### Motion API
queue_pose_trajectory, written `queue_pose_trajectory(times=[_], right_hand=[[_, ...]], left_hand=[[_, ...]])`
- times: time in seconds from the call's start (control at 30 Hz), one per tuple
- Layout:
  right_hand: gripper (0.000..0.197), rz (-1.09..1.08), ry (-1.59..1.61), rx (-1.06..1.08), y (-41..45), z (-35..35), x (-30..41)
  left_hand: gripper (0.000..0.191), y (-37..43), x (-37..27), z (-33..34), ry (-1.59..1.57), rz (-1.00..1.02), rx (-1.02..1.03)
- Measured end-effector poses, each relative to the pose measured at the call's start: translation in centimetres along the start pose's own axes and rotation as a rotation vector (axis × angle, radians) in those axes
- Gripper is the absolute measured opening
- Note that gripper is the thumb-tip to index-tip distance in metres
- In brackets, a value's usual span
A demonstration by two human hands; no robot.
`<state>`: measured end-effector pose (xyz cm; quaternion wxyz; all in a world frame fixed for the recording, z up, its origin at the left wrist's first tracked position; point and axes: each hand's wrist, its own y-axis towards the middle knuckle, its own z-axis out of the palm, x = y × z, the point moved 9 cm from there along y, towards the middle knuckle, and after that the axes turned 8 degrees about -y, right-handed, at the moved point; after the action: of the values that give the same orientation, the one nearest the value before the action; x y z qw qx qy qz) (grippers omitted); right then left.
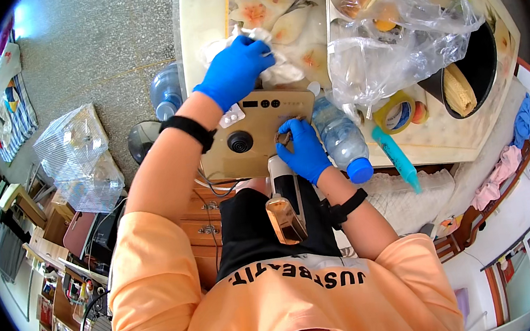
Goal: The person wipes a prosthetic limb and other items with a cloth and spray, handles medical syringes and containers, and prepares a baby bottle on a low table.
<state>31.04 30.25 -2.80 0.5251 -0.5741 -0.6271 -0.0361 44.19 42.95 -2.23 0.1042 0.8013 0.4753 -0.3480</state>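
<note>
My left hand (240,68), in a blue glove, lies over crumpled white tissue (283,69) on the table. Its fingers are bent and their tips partly hidden, so a grip on the tissue cannot be made out. Lower down, my right hand (305,148), also gloved in blue, pinches a small brown lump (283,138) between thumb and fingers. Beneath it is a flat gold-coloured appliance (252,159) with buttons and a round black knob (240,142). A white blister pack (232,116) rests on its upper left part.
Right of my right hand lies a clear plastic bottle (340,135) with a blue cap. Beyond it are a turquoise tube (396,158), yellow tape (393,111), a clear plastic bag (381,64) and a black container (480,72). A large water bottle (167,91) stands left of the table.
</note>
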Motion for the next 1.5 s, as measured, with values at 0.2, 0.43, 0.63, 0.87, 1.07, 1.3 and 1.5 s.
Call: queue_pose_trajectory(times=[0.2,0.43,0.63,0.87,1.07,1.3,1.5], right_hand=[[0.03,-0.018,-0.096,-0.012,-0.2,0.0,-0.3],[0.032,-0.037,0.043,-0.066,-0.3,0.2,-0.3],[0.019,-0.044,0.052,-0.041,-0.9,0.7,-2.3],[0.016,0.116,0.015,0.019,-10.9,-6.5,-4.1],[0.014,0.421,0.552,-0.332,-13.7,-14.0,-8.4],[0.026,0.408,0.642,-0.471,-8.0,-16.7,-6.7],[0.025,0.344,0.459,-0.418,-10.9,-14.3,-6.5]], left_hand=[[0.044,-5.2,2.6,-2.0,0.058,-0.072,0.127],[0.035,-9.4,6.6,-4.6,0.091,-0.208,0.044],[0.026,-12.9,8.8,-10.4,0.261,-0.346,-0.053],[0.03,-7.1,2.4,-12.2,-0.073,-0.454,-0.192],[0.037,2.4,-3.9,-9.0,-0.166,-0.445,0.075],[0.037,6.2,-5.0,-6.9,0.115,-0.365,0.215],[0.027,1.8,-3.2,-8.9,-0.493,-0.571,0.018]])
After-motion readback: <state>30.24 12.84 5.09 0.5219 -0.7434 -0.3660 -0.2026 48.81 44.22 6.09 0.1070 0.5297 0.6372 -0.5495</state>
